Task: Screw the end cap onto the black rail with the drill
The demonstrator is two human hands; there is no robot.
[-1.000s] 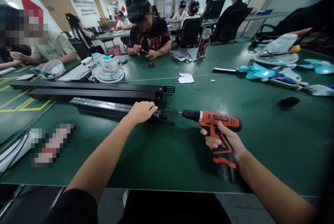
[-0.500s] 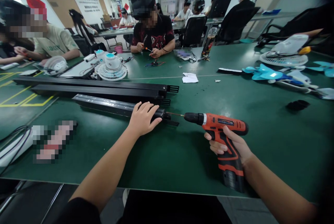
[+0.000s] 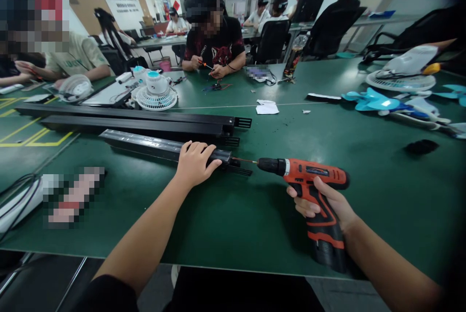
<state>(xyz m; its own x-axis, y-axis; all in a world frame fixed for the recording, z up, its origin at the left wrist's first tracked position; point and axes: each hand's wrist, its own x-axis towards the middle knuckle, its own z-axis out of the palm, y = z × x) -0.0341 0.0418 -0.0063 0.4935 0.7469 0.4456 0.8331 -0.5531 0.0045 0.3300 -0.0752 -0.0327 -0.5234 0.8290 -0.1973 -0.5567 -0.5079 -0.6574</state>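
My right hand (image 3: 309, 200) grips an orange and black cordless drill (image 3: 316, 172) by its handle. From the chuck a long thin bit (image 3: 247, 160) points left and meets the end of a short black bar (image 3: 145, 145) lying on the table. My left hand (image 3: 196, 162) lies over that bar near its right end, fingers across the top and thumb on the near side. Slotted black tabs (image 3: 242, 172) stick out of the bar's end. Where exactly the bit's tip sits cannot be made out.
Two longer black bars (image 3: 131, 127) lie behind on the green table (image 3: 233, 234). White fan parts (image 3: 156, 93) stand further back, and blue fan blades (image 3: 371, 100) are at the right. A co-worker (image 3: 214, 50) sits opposite with a screwdriver. Paper scraps (image 3: 267, 107) lie mid-table.
The view has shifted slightly. Both hands keep their holds; the drill and the bar stay nearly in the same place relative to each other.
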